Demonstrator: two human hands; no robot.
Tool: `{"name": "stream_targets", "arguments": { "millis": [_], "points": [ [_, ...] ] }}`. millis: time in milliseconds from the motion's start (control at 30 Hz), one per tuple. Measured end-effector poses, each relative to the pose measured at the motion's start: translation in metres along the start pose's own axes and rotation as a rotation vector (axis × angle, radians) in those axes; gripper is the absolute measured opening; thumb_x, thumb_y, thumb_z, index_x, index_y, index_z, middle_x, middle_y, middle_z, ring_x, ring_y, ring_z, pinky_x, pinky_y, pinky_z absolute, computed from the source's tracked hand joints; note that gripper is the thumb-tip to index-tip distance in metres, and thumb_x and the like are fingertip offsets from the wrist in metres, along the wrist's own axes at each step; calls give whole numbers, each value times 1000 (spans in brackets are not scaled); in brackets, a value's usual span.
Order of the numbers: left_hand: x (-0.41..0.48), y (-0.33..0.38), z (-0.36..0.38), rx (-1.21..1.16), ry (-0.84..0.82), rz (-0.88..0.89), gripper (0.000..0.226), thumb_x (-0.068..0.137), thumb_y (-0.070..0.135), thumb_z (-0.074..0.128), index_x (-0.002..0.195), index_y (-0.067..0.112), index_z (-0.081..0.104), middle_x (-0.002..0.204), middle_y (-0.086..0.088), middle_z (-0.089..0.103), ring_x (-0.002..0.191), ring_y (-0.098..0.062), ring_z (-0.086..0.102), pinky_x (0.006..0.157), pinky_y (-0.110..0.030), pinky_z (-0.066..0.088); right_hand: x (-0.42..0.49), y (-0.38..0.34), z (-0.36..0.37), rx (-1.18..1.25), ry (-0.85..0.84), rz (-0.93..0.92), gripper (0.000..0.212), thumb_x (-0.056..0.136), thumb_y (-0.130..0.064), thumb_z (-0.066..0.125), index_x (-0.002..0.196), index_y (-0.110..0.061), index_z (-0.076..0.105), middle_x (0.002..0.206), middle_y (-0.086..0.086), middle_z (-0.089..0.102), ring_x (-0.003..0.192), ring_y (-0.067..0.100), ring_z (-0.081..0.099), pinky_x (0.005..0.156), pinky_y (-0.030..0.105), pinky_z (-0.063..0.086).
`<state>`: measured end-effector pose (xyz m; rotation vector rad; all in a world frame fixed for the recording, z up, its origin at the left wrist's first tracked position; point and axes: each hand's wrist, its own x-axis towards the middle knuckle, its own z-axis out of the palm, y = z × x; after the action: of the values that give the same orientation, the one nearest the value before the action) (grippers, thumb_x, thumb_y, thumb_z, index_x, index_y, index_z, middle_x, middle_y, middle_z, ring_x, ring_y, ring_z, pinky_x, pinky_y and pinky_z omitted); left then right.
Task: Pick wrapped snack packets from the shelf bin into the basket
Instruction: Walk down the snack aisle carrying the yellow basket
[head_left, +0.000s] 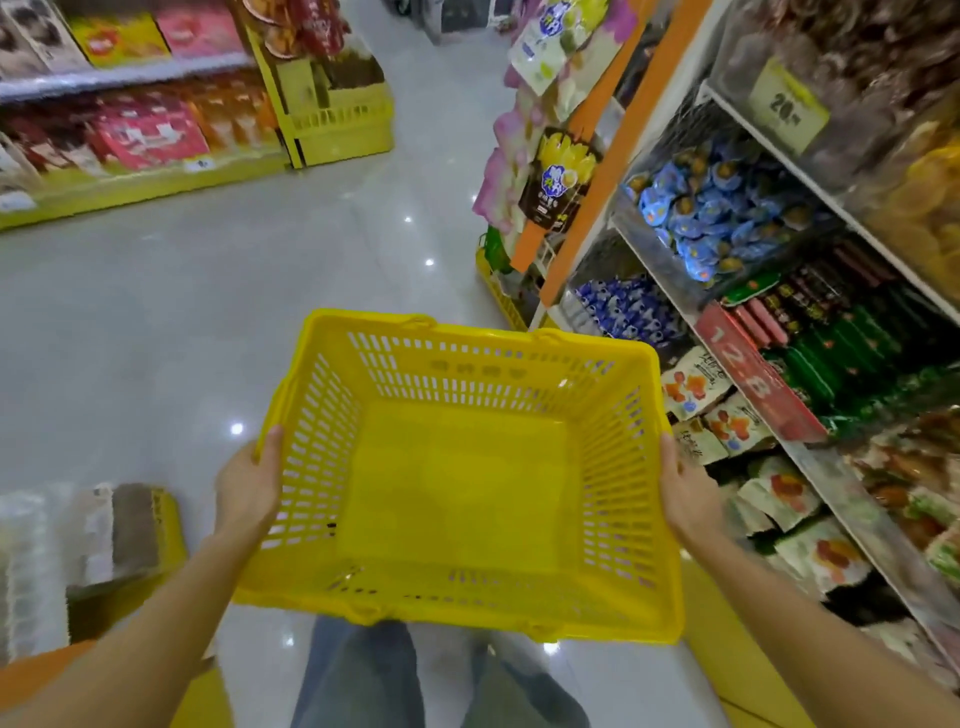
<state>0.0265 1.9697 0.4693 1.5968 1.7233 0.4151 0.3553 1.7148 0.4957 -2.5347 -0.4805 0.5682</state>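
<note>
Pre-pick step: I am gripping the empty yellow slotted plastic basket (363, 319), left hand (249, 488) and right hand (688, 499) curled round its rims. One must let go next to reach the shelf.

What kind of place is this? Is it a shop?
Probably a supermarket or snack shop aisle. Shelves hold bins of wrapped snacks, one carries a red price sign, and there's a yellow shopping basket.

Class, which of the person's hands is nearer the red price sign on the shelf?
Right. The right hand grips the basket on the side next to the red price sign; the left hand grips the opposite side, farther away.
</note>
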Motion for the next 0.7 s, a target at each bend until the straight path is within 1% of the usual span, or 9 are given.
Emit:
{"name": "stream_targets", "arguments": {
  "millis": [67,167,200,267,333,400,433,600,700],
  "points": [
    [29,11,0,27,-39,26,51,98,40,35,101,-4,62,107,-33,60,105,-44,53,84,-43,37,1,-9,10,18,46,78,68,96,-51,18,122,-1,56,109,28,62,103,44,56,91,51,43],
    [73,28,9,38,-101,67,51,98,40,36,93,-3,62,99,-31,61,100,-43,55,77,-40,36,6,-18,25,65,70,157,78,91,-55,16,83,7,62,86,34,62,83,45,60,79,52,47],
    [86,34,14,49,-117,70,51,98,40,36,92,-3,62,98,-31,62,99,-42,56,76,-40,36,9,-20,29,81,83,184,78,91,-56,17,77,8,60,84,36,61,81,45,60,76,52,48],
    [108,47,27,88,-147,78,52,97,42,36,91,-3,61,97,-31,61,99,-43,56,77,-41,37,18,-18,35,84,120,241,76,96,-50,20,87,13,61,88,37,61,83,45,60,75,50,48],
    [124,63,43,115,-170,100,53,97,44,36,89,-2,61,95,-31,61,98,-43,56,78,-42,38,28,-12,39,86,153,277,71,96,-50,19,81,5,61,77,29,61,76,39,60,67,42,47],
    [139,79,63,138,-179,124,52,96,46,37,86,1,60,92,-29,61,96,-42,57,75,-40,36,38,-5,41,90,150,290,62,90,-56,13,61,-15,50,64,14,53,68,29,55,57,33,38],
    [144,88,73,155,-180,138,52,96,47,37,85,2,60,91,-29,61,96,-42,57,75,-40,36,45,-1,41,90,140,300,57,87,-58,11,59,-22,45,62,9,50,67,26,52,55,31,34],
    [163,129,111,279,-155,246,54,95,52,34,81,5,55,91,-32,60,94,-45,56,77,-47,41,76,22,38,162,61,363,69,83,-62,7,71,-14,56,69,10,58,68,28,56,61,34,44],
    [172,143,128,355,-109,299,58,94,54,31,87,3,57,94,-36,59,96,-49,56,77,-50,43,93,28,36,204,48,348,70,84,-60,10,87,-13,62,83,12,64,80,31,60,72,37,49]
  ]
}}
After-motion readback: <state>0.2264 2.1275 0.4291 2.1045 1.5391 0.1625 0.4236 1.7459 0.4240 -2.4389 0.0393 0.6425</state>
